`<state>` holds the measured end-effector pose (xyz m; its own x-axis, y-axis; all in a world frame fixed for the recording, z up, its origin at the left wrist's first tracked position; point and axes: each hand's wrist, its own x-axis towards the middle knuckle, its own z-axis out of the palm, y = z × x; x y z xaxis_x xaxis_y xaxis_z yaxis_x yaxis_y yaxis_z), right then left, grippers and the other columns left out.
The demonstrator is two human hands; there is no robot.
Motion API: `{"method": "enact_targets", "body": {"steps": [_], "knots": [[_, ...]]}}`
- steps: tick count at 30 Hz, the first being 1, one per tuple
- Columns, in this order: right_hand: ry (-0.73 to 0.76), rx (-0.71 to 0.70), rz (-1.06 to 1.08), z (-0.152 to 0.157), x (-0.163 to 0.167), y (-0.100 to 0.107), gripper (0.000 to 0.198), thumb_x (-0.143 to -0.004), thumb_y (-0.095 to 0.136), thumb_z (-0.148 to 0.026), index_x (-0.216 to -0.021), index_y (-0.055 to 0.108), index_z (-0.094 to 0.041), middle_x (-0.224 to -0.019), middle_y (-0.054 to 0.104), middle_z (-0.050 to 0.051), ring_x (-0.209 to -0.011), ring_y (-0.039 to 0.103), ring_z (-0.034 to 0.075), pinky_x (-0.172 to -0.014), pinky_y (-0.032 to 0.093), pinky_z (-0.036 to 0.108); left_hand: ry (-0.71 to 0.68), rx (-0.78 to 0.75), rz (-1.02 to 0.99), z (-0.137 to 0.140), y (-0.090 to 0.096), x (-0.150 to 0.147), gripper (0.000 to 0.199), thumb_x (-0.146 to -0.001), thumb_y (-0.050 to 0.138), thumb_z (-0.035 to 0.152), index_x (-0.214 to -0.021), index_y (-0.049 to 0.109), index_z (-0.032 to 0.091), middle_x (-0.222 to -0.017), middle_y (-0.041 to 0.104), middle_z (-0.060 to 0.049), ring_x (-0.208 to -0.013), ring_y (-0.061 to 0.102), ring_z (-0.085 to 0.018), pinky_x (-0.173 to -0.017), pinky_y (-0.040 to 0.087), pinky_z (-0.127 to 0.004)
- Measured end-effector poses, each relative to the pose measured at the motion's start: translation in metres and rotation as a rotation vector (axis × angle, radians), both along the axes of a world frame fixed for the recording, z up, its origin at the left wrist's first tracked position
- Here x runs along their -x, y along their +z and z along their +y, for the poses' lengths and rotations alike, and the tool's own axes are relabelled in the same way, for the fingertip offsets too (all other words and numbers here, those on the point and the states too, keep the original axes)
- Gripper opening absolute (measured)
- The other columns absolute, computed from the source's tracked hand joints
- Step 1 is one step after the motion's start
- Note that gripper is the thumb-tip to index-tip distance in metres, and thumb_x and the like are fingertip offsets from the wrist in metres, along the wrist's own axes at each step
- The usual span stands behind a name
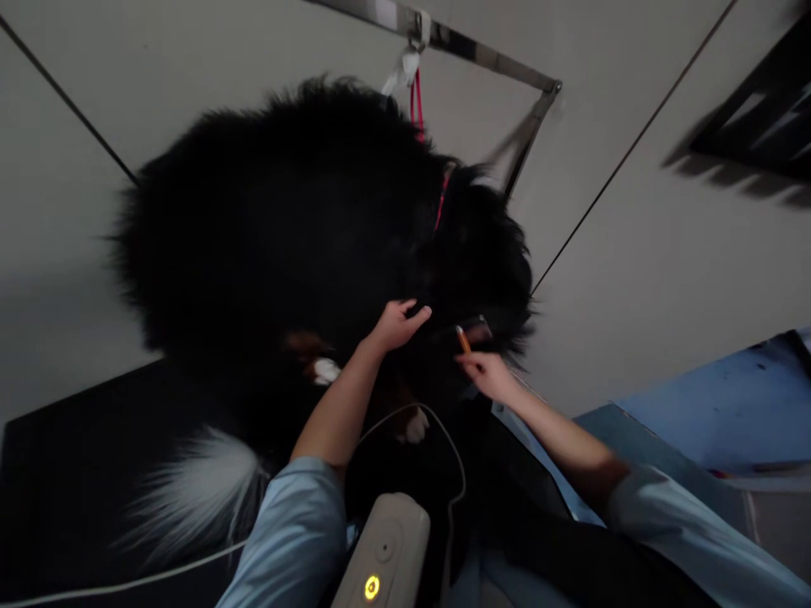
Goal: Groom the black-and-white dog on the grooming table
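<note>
A large dog with long black fur (pixel 272 219) lies across the view, a red collar (pixel 443 198) at its neck. My left hand (pixel 400 325) rests against the fur below the neck. Its thumb and index finger are stretched apart; the other fingers are partly lost in the dark coat. My right hand (pixel 491 376) is closed around the orange handle of a slicker brush (pixel 466 339), its flat head against the dark fur near the head. Blur hides the brush's pins. Below my hands show a white-tipped paw (pixel 415 425) and another white paw (pixel 326 371).
The dog lies on a black table (pixel 76 456); its white tail tip (pixel 199 490) spreads at left. A metal grooming arm (pixel 487 57) with a red loop (pixel 416 105) stands behind. A white device (pixel 386 549) with a yellow light and a pale cable (pixel 459 473) are in front of me.
</note>
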<state>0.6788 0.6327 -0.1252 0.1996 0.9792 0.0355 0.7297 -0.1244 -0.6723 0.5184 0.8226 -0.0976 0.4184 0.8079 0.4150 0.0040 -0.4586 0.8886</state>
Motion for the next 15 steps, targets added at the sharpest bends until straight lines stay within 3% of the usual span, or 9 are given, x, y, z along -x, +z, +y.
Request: {"method": "enact_targets", "body": {"steps": [2, 3, 4, 6, 8, 10, 12, 15], "knots": [[-0.021, 0.268, 0.014, -0.009, 0.005, -0.02, 0.036, -0.085, 0.047, -0.01, -0.104, 0.077, -0.017, -0.077, 0.078, 0.005, -0.063, 0.07, 0.016, -0.066, 0.057, 0.028, -0.062, -0.043, 0.008, 0.001, 0.006, 0.005, 0.026, -0.076, 0.071, 0.042, -0.075, 0.071, 0.016, -0.082, 0.074, -0.009, -0.082, 0.069, -0.023, -0.083, 0.056, -0.035], [0.023, 0.332, 0.027, -0.012, 0.009, -0.027, 0.037, -0.085, 0.047, -0.01, -0.104, 0.077, -0.019, -0.074, 0.077, 0.003, -0.059, 0.07, 0.015, -0.064, 0.057, 0.027, -0.088, -0.076, 0.016, 0.001, 0.009, 0.007, 0.025, -0.077, 0.069, 0.041, -0.078, 0.072, 0.016, -0.086, 0.076, -0.01, -0.085, 0.069, -0.024, -0.085, 0.056, -0.035], [0.089, 0.317, 0.025, -0.012, 0.013, -0.028, 0.037, -0.085, 0.048, -0.011, -0.105, 0.077, -0.021, -0.077, 0.078, 0.003, -0.062, 0.071, 0.016, -0.066, 0.058, 0.028, -0.106, -0.11, 0.025, 0.001, 0.012, 0.009, 0.025, -0.078, 0.068, 0.041, -0.081, 0.073, 0.016, -0.089, 0.076, -0.009, -0.086, 0.07, -0.024, -0.085, 0.056, -0.035], [0.198, 0.111, -0.048, -0.004, 0.013, -0.015, 0.036, -0.088, 0.05, -0.015, -0.111, 0.076, -0.025, -0.098, 0.079, 0.003, -0.085, 0.075, 0.017, -0.083, 0.058, 0.03, -0.115, -0.172, 0.061, 0.004, 0.016, 0.012, 0.027, -0.08, 0.065, 0.041, -0.086, 0.075, 0.016, -0.092, 0.077, -0.008, -0.088, 0.07, -0.023, -0.086, 0.056, -0.035], [0.171, -0.081, -0.178, 0.009, 0.005, 0.007, 0.037, -0.09, 0.05, -0.018, -0.118, 0.073, -0.027, -0.116, 0.076, 0.005, -0.106, 0.071, 0.02, -0.097, 0.054, 0.033, -0.061, -0.212, 0.117, 0.007, 0.021, 0.016, 0.03, -0.081, 0.064, 0.042, -0.09, 0.076, 0.017, -0.093, 0.078, -0.007, -0.088, 0.071, -0.024, -0.085, 0.057, -0.035], [0.046, -0.063, -0.282, 0.014, -0.007, 0.02, 0.038, -0.091, 0.048, -0.017, -0.12, 0.073, -0.025, -0.119, 0.075, 0.007, -0.111, 0.07, 0.022, -0.099, 0.053, 0.035, 0.024, -0.243, 0.189, 0.011, 0.027, 0.02, 0.03, -0.079, 0.067, 0.043, -0.089, 0.077, 0.017, -0.089, 0.078, -0.008, -0.085, 0.072, -0.026, -0.079, 0.058, -0.034], [-0.026, 0.074, -0.311, 0.009, -0.014, 0.021, 0.039, -0.09, 0.047, -0.014, -0.115, 0.075, -0.024, -0.116, 0.076, 0.007, -0.109, 0.072, 0.023, -0.097, 0.055, 0.034, 0.077, -0.282, 0.266, 0.014, 0.035, 0.022, 0.027, -0.077, 0.069, 0.041, -0.086, 0.078, 0.017, -0.082, 0.077, -0.008, -0.079, 0.073, -0.026, -0.07, 0.058, -0.033], [0.076, 0.151, -0.274, 0.003, -0.009, 0.022, 0.039, -0.088, 0.049, -0.013, -0.112, 0.077, -0.026, -0.112, 0.077, 0.004, -0.105, 0.073, 0.023, -0.094, 0.056, 0.033, 0.098, -0.38, 0.333, 0.014, 0.048, 0.019, 0.024, -0.077, 0.069, 0.037, -0.087, 0.078, 0.017, -0.08, 0.077, -0.008, -0.077, 0.073, -0.026, -0.066, 0.055, -0.031]]}}
